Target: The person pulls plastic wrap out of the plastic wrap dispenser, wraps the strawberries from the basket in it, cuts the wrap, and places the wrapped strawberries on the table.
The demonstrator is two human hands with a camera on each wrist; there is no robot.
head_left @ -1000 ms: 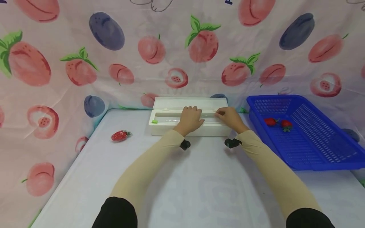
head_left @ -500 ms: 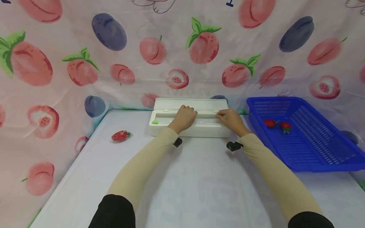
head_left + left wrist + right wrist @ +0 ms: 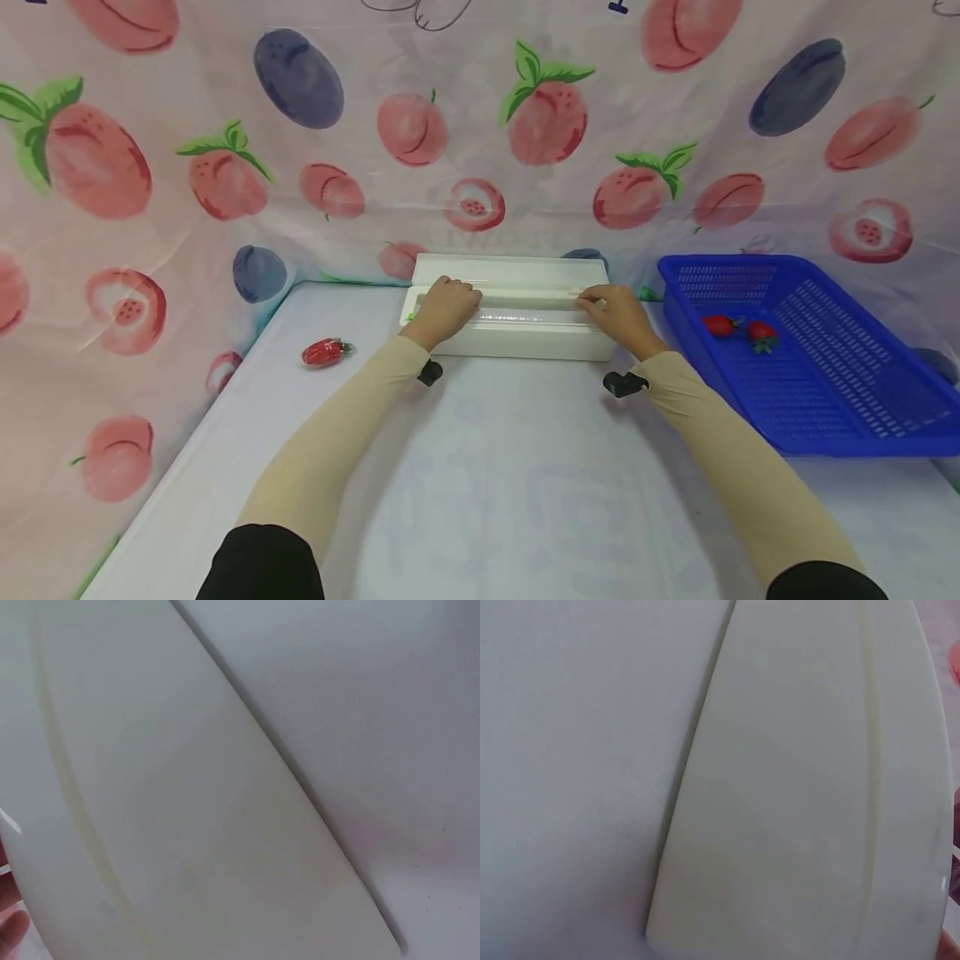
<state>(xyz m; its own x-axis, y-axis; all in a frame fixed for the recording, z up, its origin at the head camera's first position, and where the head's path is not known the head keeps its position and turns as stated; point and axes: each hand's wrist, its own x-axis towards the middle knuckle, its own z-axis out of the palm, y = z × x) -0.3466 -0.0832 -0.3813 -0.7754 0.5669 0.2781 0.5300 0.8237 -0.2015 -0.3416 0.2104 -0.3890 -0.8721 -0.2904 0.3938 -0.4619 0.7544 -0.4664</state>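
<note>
In the head view, a long white cling film box point(image 3: 525, 343) lies at the back of the table with its lid point(image 3: 510, 271) raised behind. Clear plastic wrap point(image 3: 525, 315) shines in its opening. My left hand point(image 3: 446, 308) is over the box's left part, fingers curled at the wrap. At the right end, my right hand point(image 3: 617, 317) pinches the wrap's edge between thumb and fingers. Both wrist views are mostly filled by the box front point(image 3: 195, 795); only a left thumb point(image 3: 13, 930) and some right fingertips point(image 3: 952, 900) peek past its edge. A green piece point(image 3: 411, 317) is partly covered by the left hand.
A red wrapped strawberry-like item point(image 3: 326, 352) lies left of the box. To the right stands a blue plastic basket point(image 3: 825, 408) with two red strawberries point(image 3: 761, 332) inside. A fruit-print cloth point(image 3: 465, 125) hangs behind the white table point(image 3: 510, 467).
My left hand has slid left along the box, from its middle to near the left end. The right hand has stayed at the right end. The view has shifted slightly.
</note>
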